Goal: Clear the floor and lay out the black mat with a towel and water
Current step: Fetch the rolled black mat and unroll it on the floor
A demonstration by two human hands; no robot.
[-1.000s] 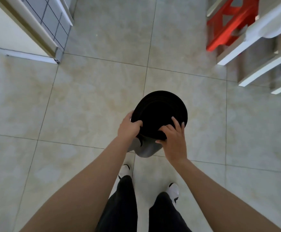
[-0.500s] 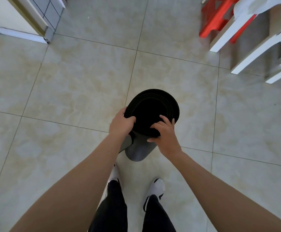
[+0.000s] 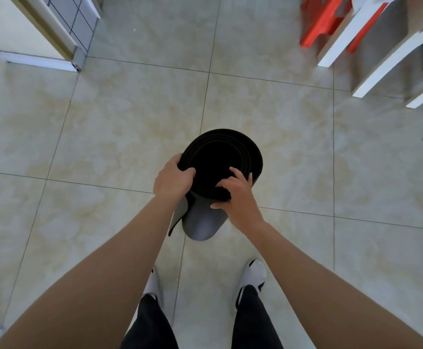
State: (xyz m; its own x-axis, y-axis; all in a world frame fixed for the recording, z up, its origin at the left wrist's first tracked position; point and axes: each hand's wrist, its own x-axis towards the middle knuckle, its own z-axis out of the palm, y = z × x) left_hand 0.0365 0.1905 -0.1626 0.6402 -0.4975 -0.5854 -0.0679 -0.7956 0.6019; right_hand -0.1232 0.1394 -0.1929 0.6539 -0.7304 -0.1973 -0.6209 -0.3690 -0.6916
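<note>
Tiled floor (image 3: 104,147) fills the view, bare in the middle, probably cleared enough for unrolling. White furniture (image 3: 386,54) at 1–2 o'clock, red stool (image 3: 323,23) tucked beside it at 1 o'clock, doorway frame (image 3: 41,28) at 10–11 o'clock. Black mat (image 3: 221,157) at centre, still rolled, held upright on end over the floor, likely so the free flap at 6–7 o'clock can drop and start the unroll. Left hand (image 3: 171,181) clenched on the roll's rim at 9 o'clock. Right hand (image 3: 235,193) grasps the near rim at 5 o'clock, fingers hooked inside. Shoes (image 3: 255,273) at 6 o'clock. No towel or water visible.
</note>
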